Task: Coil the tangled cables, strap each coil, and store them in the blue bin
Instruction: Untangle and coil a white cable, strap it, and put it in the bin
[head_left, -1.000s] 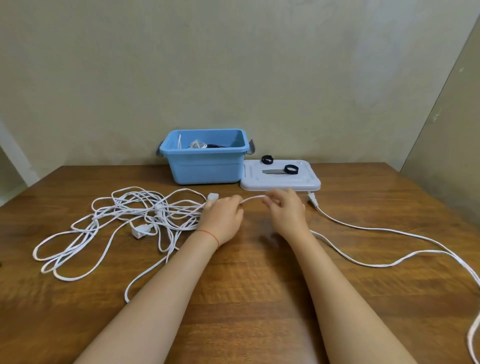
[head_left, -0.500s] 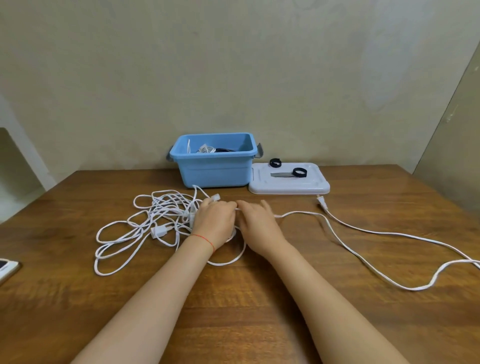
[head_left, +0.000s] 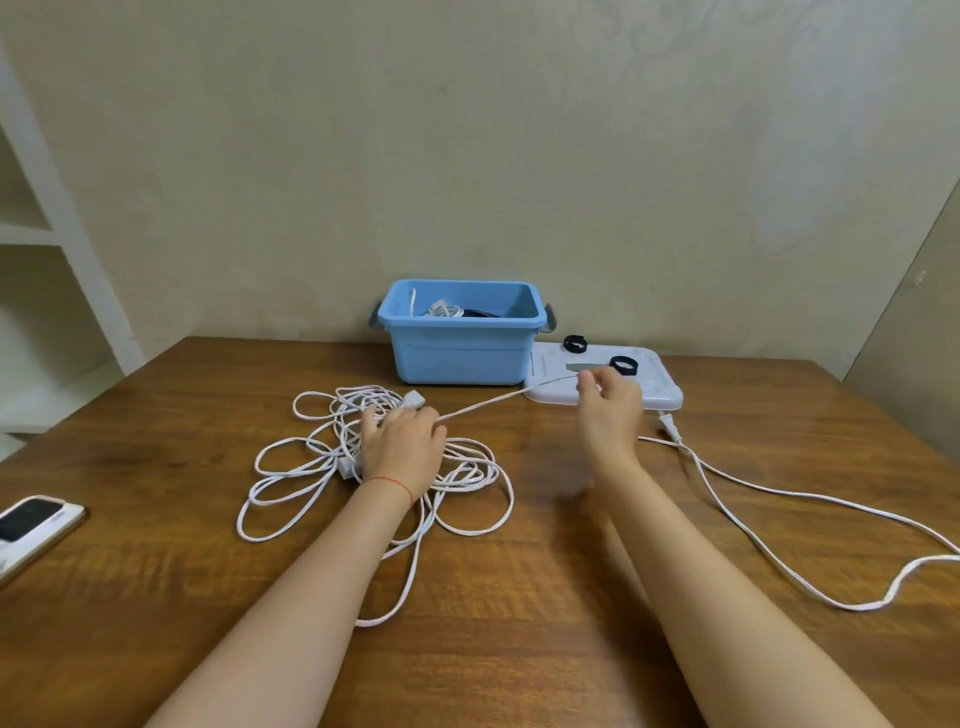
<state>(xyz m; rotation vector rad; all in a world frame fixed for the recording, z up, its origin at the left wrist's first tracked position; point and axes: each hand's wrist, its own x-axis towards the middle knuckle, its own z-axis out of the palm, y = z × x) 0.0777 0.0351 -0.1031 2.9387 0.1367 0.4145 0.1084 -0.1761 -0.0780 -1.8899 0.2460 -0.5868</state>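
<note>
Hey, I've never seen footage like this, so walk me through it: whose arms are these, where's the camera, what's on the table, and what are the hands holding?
There is no machine here. The arms belong to a person wearing a wide-angle camera on the head, which looks forward and down, so you see the scene from their viewpoint.

The left hand rests on a tangled white cable, gripping a strand of it. The right hand pinches that strand and holds it taut between the two hands.

On the wooden table stands an open blue bin with some cables already inside. Beside it lies its white lid, carrying two black straps. A second white cable with a plug trails off right, and a phone lies at the left edge.
</note>
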